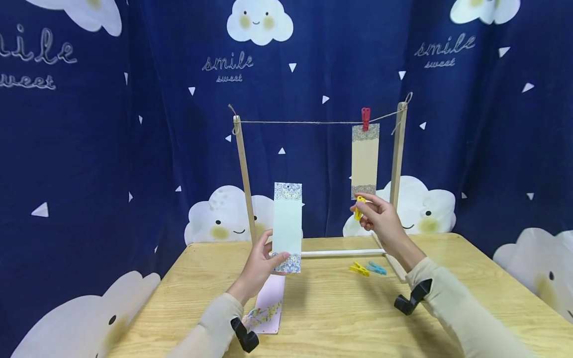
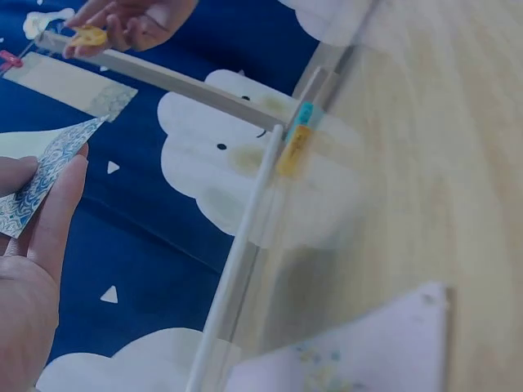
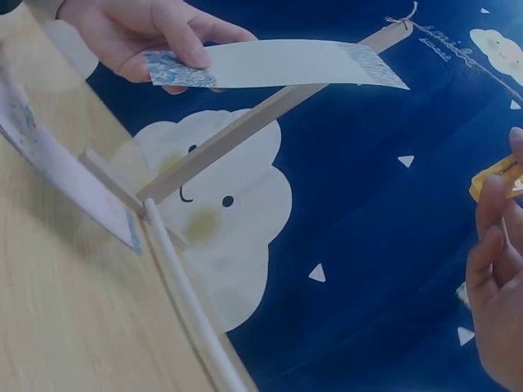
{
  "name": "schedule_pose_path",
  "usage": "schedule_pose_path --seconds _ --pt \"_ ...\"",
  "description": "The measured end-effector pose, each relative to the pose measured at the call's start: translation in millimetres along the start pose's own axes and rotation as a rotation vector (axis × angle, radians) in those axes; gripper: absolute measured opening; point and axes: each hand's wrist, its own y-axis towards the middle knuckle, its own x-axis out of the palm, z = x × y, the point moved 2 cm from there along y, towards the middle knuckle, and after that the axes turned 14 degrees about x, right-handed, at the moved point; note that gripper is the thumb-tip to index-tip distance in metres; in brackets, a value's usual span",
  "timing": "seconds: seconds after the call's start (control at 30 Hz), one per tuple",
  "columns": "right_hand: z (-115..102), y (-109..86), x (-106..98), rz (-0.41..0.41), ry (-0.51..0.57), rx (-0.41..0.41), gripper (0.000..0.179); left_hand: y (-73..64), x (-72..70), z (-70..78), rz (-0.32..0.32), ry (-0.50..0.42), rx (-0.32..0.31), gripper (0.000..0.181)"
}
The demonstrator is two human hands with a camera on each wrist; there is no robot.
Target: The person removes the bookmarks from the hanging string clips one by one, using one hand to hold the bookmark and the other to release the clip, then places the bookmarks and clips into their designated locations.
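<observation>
My left hand point(image 1: 261, 261) pinches a pale bookmark-like card point(image 1: 287, 226) with blue lace-patterned ends by its lower end, thumb in front and fingers behind. The card stands upright below the string point(image 1: 300, 122), toward its left part. In my right hand point(image 1: 380, 219) a yellow clothespin point(image 1: 359, 208) is pinched between thumb and fingers. That hand is just under a tan card point(image 1: 364, 161), which hangs from the string by a red clothespin point(image 1: 365, 118). The right wrist view shows the blue-ended card point(image 3: 278, 64) bowed slightly along its length.
Two wooden posts point(image 1: 243, 174) carry the string, joined low down by a white rod point(image 1: 342, 253). On the wooden table point(image 1: 331, 308) lie a second yellow clothespin point(image 1: 359, 269), a blue clothespin point(image 1: 376, 268) and a pink floral card point(image 1: 270, 306). A dark blue curtain point(image 1: 156, 149) hangs behind.
</observation>
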Motion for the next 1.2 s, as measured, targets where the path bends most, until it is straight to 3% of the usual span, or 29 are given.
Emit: schedule_pose_path --seconds 0.3,0.73,0.83,0.93,1.03,1.2 --pt "27.3 -16.0 -0.1 -0.008 0.018 0.040 0.027 -24.0 -7.4 -9.7 0.022 0.018 -0.027 0.059" --pt "80.1 -30.4 -3.1 0.006 0.185 0.264 0.033 -63.3 -14.2 -19.1 -0.018 0.061 -0.166 0.064" --pt "90.0 -33.2 -7.9 0.016 0.198 0.301 0.029 -72.6 -16.1 -19.1 -0.014 0.046 -0.206 0.067" --pt "99.6 -37.1 -14.6 0.038 0.189 0.329 0.022 -79.6 -18.2 -17.4 -0.018 0.086 -0.231 0.075" --pt "107.5 -42.4 -21.1 0.056 0.165 0.354 0.029 -84.1 -20.8 -13.6 -0.031 0.149 -0.243 0.084" --pt "116.3 -50.8 -29.5 0.065 0.060 0.415 0.054 -83.5 -24.3 -6.4 -0.046 0.176 -0.222 0.093"
